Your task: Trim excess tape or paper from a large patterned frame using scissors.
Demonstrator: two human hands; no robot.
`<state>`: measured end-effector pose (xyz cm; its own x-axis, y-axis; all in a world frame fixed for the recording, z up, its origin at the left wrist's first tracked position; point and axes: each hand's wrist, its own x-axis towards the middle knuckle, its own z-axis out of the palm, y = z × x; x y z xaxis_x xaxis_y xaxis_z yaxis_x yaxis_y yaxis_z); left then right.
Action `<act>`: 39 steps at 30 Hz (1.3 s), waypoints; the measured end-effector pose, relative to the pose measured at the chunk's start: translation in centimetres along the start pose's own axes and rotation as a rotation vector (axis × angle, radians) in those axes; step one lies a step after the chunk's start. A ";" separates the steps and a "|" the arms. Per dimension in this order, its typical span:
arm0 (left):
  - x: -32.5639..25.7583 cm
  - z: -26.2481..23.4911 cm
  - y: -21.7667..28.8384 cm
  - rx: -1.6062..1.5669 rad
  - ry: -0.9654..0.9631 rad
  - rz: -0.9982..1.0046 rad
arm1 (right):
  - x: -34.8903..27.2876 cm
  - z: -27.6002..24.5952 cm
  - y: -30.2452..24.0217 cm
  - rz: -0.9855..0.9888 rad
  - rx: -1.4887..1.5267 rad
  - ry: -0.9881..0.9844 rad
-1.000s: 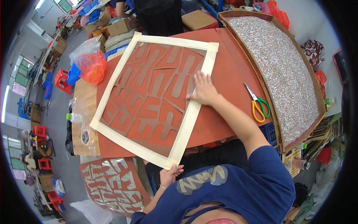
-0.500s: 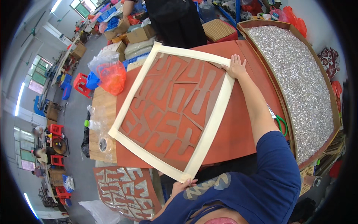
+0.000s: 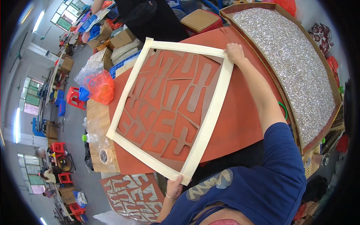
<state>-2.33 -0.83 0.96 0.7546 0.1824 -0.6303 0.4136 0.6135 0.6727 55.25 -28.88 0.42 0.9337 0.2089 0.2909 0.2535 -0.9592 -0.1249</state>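
R hand (image 3: 234, 53) is at the panel's far R corner, back of hand up, fingers bent in over the edge; grips or presses there, can't tell which, fingertips partly hidden. R arm reaches long, almost straight, from the blue short sleeve (image 3: 280, 144) up & slightly L, forearm passing over the red-brown sheet (image 3: 240, 112) on the bench (image 3: 95, 108).

L hand (image 3: 174, 188) is low, close to the body, pinching the panel's near corner: thumb on top, other fingers mostly out of sight underneath. L forearm short in view, angled up from the lower edge, thin band (image 3: 171, 196) at the wrist.

Cream-bordered panel (image 3: 171, 99) w/ branching cut-out shapes is btwn the two hands, turned at an angle over the sheet, near corner sticking out past the sheet's edge twd the person. Can't tell how much of it touches the sheet.

Nearby: green handle (image 3: 284, 111) just R of the R forearm; tray (image 3: 285, 93) of glittery silver bits beyond it. 2nd panel (image 3: 133, 195), reddish w/ silvery shapes, lower L, below bench edge. Tape roll (image 3: 106, 155) & green-capped bottle (image 3: 90, 138) at the bench's L end.
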 end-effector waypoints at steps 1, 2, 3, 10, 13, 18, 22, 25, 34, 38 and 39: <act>0.2 0.0 0.4 -0.002 -0.004 -0.010 | -0.9 -0.9 0.4 0.027 -0.025 -0.050; 0.3 -0.1 0.7 0.070 0.044 0.000 | -1.8 -1.4 0.6 0.053 -0.050 -0.100; 0.6 -0.1 0.8 0.146 0.082 0.007 | -2.8 -1.8 0.8 0.064 -0.065 -0.103; 0.8 0.7 0.9 0.116 0.142 -0.006 | -6.2 -3.1 -3.7 0.010 -0.098 -0.335; 0.6 0.5 1.1 0.137 0.130 -0.056 | -3.3 -5.7 -4.3 0.036 -0.134 -0.603; 0.7 1.1 0.6 0.082 0.055 -0.024 | -6.6 -2.7 -4.9 -0.056 -0.105 0.057; 0.2 0.2 0.7 0.140 0.011 -0.024 | -5.3 -4.2 -5.8 0.033 -0.017 -0.157; 0.4 -0.7 -0.1 0.186 0.000 -0.034 | -6.0 -3.8 -5.2 -0.013 0.090 0.312; -0.4 0.7 -0.6 0.010 -0.011 0.005 | -6.7 -2.3 -3.2 0.073 -0.031 0.033; 0.9 -0.3 -1.8 0.040 -0.031 0.005 | -12.5 -3.2 -7.0 -0.048 0.006 -0.037; 1.0 -0.4 -1.9 0.066 -0.004 0.015 | -16.0 -4.6 -9.9 -0.170 0.156 0.017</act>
<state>-2.59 -1.49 -1.11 0.7634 0.1879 -0.6180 0.4344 0.5588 0.7065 36.62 -23.58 1.33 0.8700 0.3607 0.3362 0.4444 -0.8691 -0.2174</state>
